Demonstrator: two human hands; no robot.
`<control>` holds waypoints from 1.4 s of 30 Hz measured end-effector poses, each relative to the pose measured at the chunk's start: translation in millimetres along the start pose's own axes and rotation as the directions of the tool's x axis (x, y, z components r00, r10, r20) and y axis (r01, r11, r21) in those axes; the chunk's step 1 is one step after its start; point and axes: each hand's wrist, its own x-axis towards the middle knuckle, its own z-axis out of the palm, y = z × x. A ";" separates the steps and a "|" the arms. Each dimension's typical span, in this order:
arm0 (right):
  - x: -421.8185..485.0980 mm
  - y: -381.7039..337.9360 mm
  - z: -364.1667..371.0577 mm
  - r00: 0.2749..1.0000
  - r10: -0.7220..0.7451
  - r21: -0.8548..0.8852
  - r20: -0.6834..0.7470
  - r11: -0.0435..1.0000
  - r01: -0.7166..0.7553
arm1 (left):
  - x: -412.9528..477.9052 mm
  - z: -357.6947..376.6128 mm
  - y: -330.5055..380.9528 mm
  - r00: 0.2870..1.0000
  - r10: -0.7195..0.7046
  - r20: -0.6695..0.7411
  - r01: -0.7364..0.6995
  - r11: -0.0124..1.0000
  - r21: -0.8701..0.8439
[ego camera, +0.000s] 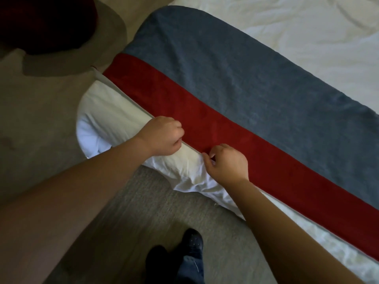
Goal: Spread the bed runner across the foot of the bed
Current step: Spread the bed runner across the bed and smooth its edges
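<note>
Bed runner: the bed runner point(235, 83) lies flat across the foot of the bed point(307, 27), running from the near left corner off towards the right edge of view. It has a wide grey band on the side towards the middle of the bed and a narrower red band point(184, 103) along the foot edge.

Left hand: the left hand point(162, 138) sits at the outer edge of the red band, fingers curled in tight, knuckles up, closed on the runner's hem where it meets the sheet.

Right hand: the right hand point(227, 162) is just beside the left, further along the same edge. Its fingers are curled and the thumb and forefinger pinch the red hem.

Arms: both forearms are bare and reach in from the bottom of view.

Bedding: a white sheet point(106, 119) shows below the runner, rumpled and bunched under the two hands and smoother at the rounded corner. The cover beyond the grey band is white and lightly creased.

Floor: beige carpet point(41, 119) surrounds the corner of the bed.

Feet: a dark shoe point(192, 240) and a blue trouser leg point(190, 269) stand on the carpet close to the bed.

Far corner: a dark red object point(41, 23) on a round grey base sits at the top left, too dim to name.
</note>
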 end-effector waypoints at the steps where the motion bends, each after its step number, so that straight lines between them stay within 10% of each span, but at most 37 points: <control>1: 3.3 -1.0 0.0 1.000 -0.026 0.035 -0.010 0.999 0.027 | 1.1 1.6 -2.2 1.000 -0.004 -0.001 0.004 1.000 -0.008; 9: 20.2 -9.9 13.8 0.995 0.024 0.109 0.098 0.993 -0.035 | 6.7 -1.3 -26.9 0.995 0.042 0.093 -0.044 0.999 0.022; 17: 33.0 -13.4 4.5 0.961 -0.206 0.018 0.186 0.978 0.206 | 2.6 -9.2 -27.9 0.991 0.113 0.079 -0.123 0.982 0.145; 30: 105.0 -135.2 32.3 0.996 -0.077 0.129 0.051 0.989 0.070 | -18.3 -1.0 -122.4 0.987 -0.062 -0.146 0.075 0.994 0.084; 42: 100.0 -170.1 45.3 0.996 -0.083 -0.074 -0.034 0.994 0.081 | -47.9 -3.7 -187.5 0.988 0.122 -0.094 -0.124 0.992 -0.018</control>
